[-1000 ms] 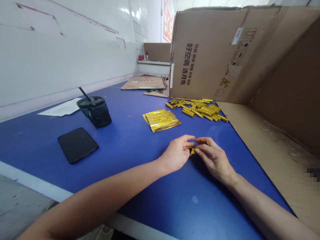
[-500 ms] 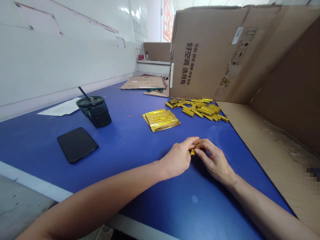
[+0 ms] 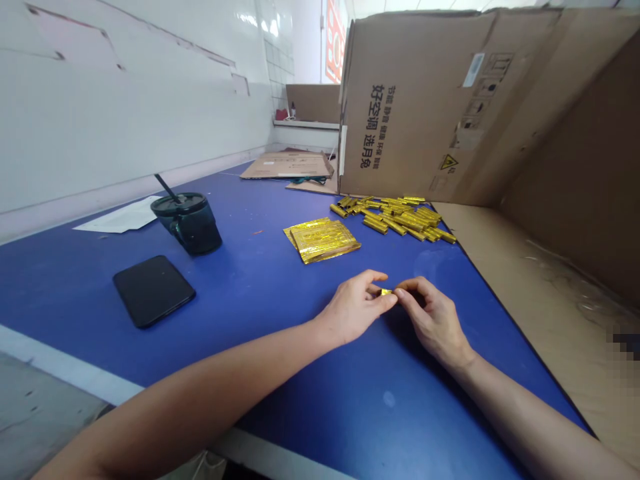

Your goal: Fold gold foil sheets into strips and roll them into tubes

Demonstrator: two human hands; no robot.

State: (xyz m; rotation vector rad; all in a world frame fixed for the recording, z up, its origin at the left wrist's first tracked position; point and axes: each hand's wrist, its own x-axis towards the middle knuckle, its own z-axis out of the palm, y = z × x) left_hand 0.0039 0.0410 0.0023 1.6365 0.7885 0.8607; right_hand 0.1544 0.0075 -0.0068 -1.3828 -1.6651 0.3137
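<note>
Gold foil piece (image 3: 385,292), blue table (image 3: 260,293), black phone (image 3: 153,290)

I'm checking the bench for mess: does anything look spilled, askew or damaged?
Nothing spilled. The gold rolls lie in a loose heap, the gold sheets sit slightly askew, the wall has scuffed patches. Left hand and right hand pinch one gold piece.

A small gold foil piece (image 3: 385,292), shiny and folded or rolled so tight that only a short bright stub shows, sits roughly level between the fingertips of the left hand (image 3: 353,310) and right hand (image 3: 435,319), low over the blue worktop (image 3: 260,297).
</note>
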